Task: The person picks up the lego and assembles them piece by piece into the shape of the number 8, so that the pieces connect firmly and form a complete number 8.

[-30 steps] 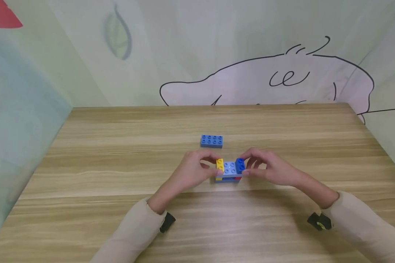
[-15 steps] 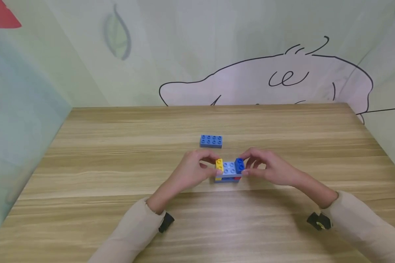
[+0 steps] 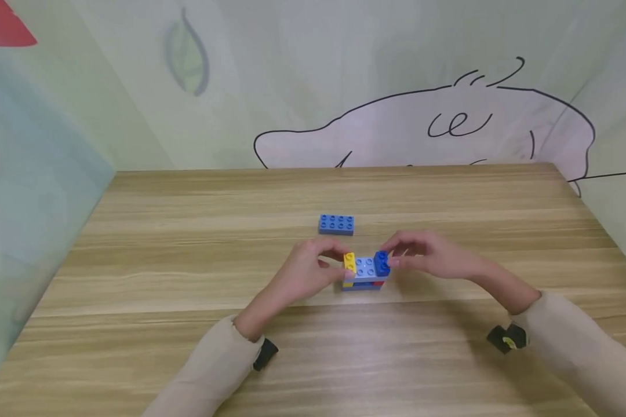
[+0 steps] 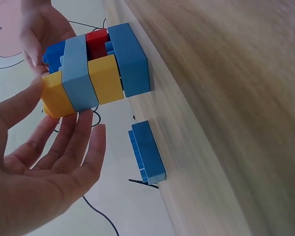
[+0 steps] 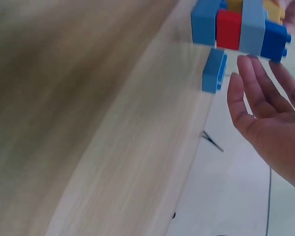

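A small stack of toy building bricks stands on the table in front of me, with a light blue brick (image 3: 365,267) across its upper part. On the stack's left end sits a yellow brick (image 4: 57,96), which my left hand (image 3: 308,269) pinches between thumb and fingers. A dark blue brick (image 3: 381,263) sits on the right end. My right hand (image 3: 438,255) is close around it, fingertips near its far side; in the right wrist view the thumb stands off from it. Lower down are a red brick (image 5: 228,29), another yellow brick (image 4: 106,79) and a blue base brick (image 4: 129,60).
A loose blue brick (image 3: 336,225) lies on the wooden table (image 3: 188,249) just beyond the stack. Behind the table's far edge rises a wall (image 3: 313,69) with painted drawings.
My right hand has shifted up and slightly away, its thumb rising from the lower side of the dark blue brick. My left hand and the stack stay in place.
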A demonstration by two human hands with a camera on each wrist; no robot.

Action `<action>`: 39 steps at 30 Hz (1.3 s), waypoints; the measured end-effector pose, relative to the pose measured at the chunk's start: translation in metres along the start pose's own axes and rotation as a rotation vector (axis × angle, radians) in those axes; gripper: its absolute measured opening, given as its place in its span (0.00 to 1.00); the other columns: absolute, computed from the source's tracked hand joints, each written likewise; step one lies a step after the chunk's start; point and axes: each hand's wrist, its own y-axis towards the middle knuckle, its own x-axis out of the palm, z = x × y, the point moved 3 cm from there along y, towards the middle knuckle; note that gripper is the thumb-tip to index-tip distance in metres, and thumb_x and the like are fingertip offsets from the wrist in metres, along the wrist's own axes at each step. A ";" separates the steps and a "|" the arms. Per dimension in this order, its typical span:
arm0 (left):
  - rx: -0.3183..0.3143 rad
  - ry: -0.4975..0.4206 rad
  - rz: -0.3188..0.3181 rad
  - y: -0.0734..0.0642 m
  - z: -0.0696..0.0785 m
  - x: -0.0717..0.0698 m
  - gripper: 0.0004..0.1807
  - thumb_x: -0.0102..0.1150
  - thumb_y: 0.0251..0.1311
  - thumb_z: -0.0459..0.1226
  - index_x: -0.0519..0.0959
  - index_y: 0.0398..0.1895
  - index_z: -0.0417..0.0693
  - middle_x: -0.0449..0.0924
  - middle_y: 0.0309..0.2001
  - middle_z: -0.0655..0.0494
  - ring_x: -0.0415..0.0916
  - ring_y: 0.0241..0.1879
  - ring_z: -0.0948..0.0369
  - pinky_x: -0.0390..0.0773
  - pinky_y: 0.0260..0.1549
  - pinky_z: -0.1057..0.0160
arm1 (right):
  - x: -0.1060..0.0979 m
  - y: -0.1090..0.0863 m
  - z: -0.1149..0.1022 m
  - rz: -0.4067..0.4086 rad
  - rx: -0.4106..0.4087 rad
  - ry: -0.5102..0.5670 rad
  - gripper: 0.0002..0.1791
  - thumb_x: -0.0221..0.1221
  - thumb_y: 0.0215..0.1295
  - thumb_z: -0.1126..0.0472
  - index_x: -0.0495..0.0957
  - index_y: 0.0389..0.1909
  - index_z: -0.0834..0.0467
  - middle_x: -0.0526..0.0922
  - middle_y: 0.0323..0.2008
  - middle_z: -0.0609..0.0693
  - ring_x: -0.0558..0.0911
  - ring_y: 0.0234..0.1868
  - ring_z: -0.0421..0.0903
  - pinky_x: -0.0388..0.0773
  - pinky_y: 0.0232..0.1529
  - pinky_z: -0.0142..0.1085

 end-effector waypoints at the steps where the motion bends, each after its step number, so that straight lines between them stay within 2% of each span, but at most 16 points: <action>1: 0.000 0.001 0.000 0.000 0.000 0.000 0.16 0.66 0.50 0.34 0.78 0.44 0.44 0.78 0.43 0.55 0.74 0.44 0.60 0.76 0.39 0.67 | -0.003 0.003 0.002 0.002 0.005 0.007 0.13 0.55 0.63 0.64 0.75 0.47 0.65 0.78 0.44 0.53 0.76 0.43 0.47 0.75 0.46 0.40; 7: -0.003 0.002 -0.003 0.000 0.000 0.000 0.16 0.66 0.50 0.34 0.78 0.44 0.44 0.78 0.43 0.55 0.74 0.44 0.60 0.76 0.39 0.66 | -0.016 0.020 0.017 0.066 0.085 -0.096 0.14 0.56 0.63 0.63 0.75 0.48 0.65 0.79 0.44 0.53 0.76 0.44 0.48 0.73 0.48 0.45; 11: -0.014 0.007 -0.011 0.000 0.001 0.000 0.16 0.66 0.51 0.35 0.78 0.45 0.45 0.78 0.43 0.56 0.74 0.45 0.61 0.76 0.39 0.66 | -0.018 0.033 0.028 0.067 0.117 -0.158 0.17 0.57 0.62 0.63 0.73 0.51 0.63 0.79 0.45 0.54 0.76 0.45 0.48 0.73 0.48 0.45; 15: -0.019 0.017 -0.017 -0.001 0.001 -0.001 0.16 0.65 0.51 0.35 0.78 0.45 0.46 0.77 0.44 0.57 0.74 0.45 0.61 0.76 0.40 0.66 | -0.016 0.046 0.034 0.060 0.134 -0.162 0.20 0.59 0.61 0.62 0.72 0.53 0.63 0.78 0.47 0.56 0.76 0.47 0.50 0.73 0.49 0.46; 20: -0.018 0.023 -0.018 0.000 0.001 -0.001 0.16 0.65 0.51 0.36 0.78 0.45 0.45 0.77 0.44 0.56 0.74 0.45 0.61 0.76 0.40 0.66 | -0.011 0.061 0.035 0.059 0.161 -0.180 0.23 0.60 0.59 0.60 0.71 0.55 0.62 0.76 0.48 0.56 0.74 0.48 0.51 0.72 0.50 0.46; 28: -0.018 0.015 -0.020 0.000 0.001 -0.002 0.17 0.65 0.52 0.36 0.78 0.47 0.46 0.77 0.44 0.57 0.74 0.46 0.61 0.76 0.41 0.66 | -0.003 0.080 0.035 0.069 0.183 -0.249 0.26 0.62 0.58 0.57 0.70 0.56 0.60 0.76 0.45 0.56 0.74 0.44 0.51 0.73 0.47 0.43; 34: -0.006 0.013 -0.023 0.001 0.000 -0.002 0.17 0.65 0.52 0.36 0.78 0.46 0.46 0.77 0.44 0.56 0.74 0.46 0.60 0.76 0.41 0.66 | 0.001 0.088 0.037 0.076 0.199 -0.278 0.28 0.63 0.56 0.53 0.70 0.57 0.58 0.75 0.42 0.54 0.73 0.40 0.49 0.73 0.42 0.39; 39: -0.005 0.013 -0.020 0.001 -0.001 -0.002 0.17 0.65 0.51 0.36 0.78 0.46 0.45 0.77 0.44 0.56 0.74 0.46 0.60 0.76 0.40 0.65 | 0.004 0.090 0.033 0.082 0.187 -0.299 0.26 0.63 0.57 0.54 0.71 0.56 0.58 0.73 0.39 0.54 0.72 0.38 0.49 0.72 0.39 0.39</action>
